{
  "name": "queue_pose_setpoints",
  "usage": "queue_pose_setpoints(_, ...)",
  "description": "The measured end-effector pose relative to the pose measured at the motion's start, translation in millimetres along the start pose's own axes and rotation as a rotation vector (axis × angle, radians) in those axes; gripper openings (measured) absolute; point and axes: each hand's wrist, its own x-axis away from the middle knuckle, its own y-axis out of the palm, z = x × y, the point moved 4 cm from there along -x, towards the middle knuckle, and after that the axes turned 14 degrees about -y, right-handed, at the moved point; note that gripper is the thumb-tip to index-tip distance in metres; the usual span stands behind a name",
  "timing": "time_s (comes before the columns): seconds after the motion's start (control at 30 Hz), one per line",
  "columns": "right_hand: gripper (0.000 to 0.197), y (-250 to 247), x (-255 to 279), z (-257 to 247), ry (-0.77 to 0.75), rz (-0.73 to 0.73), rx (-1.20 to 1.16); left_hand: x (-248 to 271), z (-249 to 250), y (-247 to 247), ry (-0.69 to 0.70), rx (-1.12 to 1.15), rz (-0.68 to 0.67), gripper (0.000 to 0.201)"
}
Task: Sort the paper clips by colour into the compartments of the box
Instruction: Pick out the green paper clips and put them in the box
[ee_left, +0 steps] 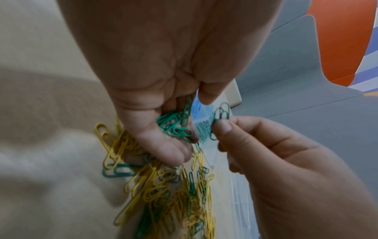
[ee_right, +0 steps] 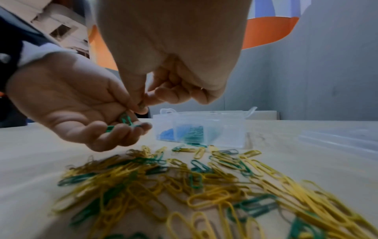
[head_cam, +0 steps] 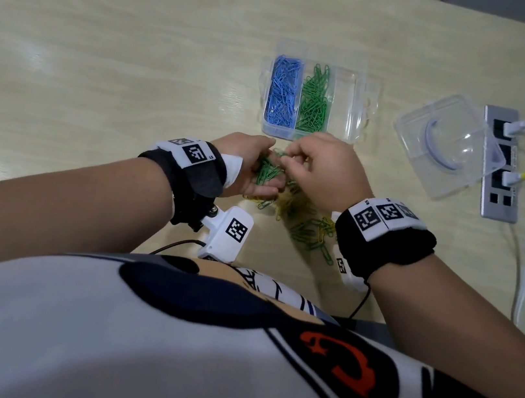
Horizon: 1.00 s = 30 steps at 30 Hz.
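- Green paper clips (ee_left: pixel 175 127) sit in the left grip (head_cam: pixel 249 162), fingers curled round them.
- Right grip (head_cam: pixel 326 171) pinches one green clip (ee_left: pixel 222 113).
- Mixed clip pile (ee_right: pixel 184 182) lies below on the worktop (head_cam: pixel 105 56).

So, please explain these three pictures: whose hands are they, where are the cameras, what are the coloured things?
No machine here: a person works with two bare hands. One camera sits on the head and looks down; one sits on each wrist and looks along the fingers. The left hand cups a bunch of green clips; the right hand pinches a green clip or two beside it. On the table lies a mixed pile of yellow and green paper clips. Behind it, a clear box holds blue clips and sorted green clips in separate compartments.
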Motion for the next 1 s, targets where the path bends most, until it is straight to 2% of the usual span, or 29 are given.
queue_pose_setpoints(0.1, 0.018, 4.7, -1.1, -6.8, -0.041, -0.074, -0.052, 0.1, 0.0, 0.4, 0.004, 0.06, -0.043, 0.03)
queue_pose_setpoints(0.2, 0.017, -0.5, 1.5, 0.4, -0.003, 0.024, -0.126, 0.0, -0.5, -3.8, -0.001, 0.068, -0.054, 0.031)
queue_pose_setpoints(0.33, 0.011, 0.7, 5.2, 12.5, 0.105, 0.049, -0.107, 1.1, -1.1, -7.7, 0.005, 0.04, -0.064, 0.037)
queue_pose_setpoints(0.37, 0.012, 3.3, 5.6, 16.0, 0.143, 0.031, -0.062, 1.6, -0.9, -8.2, 0.009, 0.04, -0.07, 0.038)
queue_pose_setpoints(0.43, 0.015, 12.1, 6.3, 21.8, 0.219, -0.099, 0.082, 2.0, 0.0, -9.2, 0.022, 0.033, -0.08, 0.039)
queue_pose_setpoints(0.53, 0.018, 22.7, 6.8, 21.9, 0.245, -0.247, 0.249, 2.9, -0.2, -8.9, 0.023, 0.003, -0.083, 0.038)
queue_pose_setpoints(0.63, 0.017, 27.3, 5.7, 20.1, 0.226, -0.258, 0.319, 3.4, 0.3, -10.2, 0.019, -0.01, -0.086, 0.035)
queue_pose_setpoints(0.83, 0.014, 19.6, 7.9, 24.1, 0.283, -0.248, 0.264, 5.5, 3.9, -12.7, -0.003, 0.007, -0.053, 0.029)
queue_pose_setpoints(1.0, 0.021, 19.5, 10.4, 24.4, 0.209, -0.309, 0.294, 6.1, 3.8, -11.1, -0.019, -0.002, -0.037, 0.023)
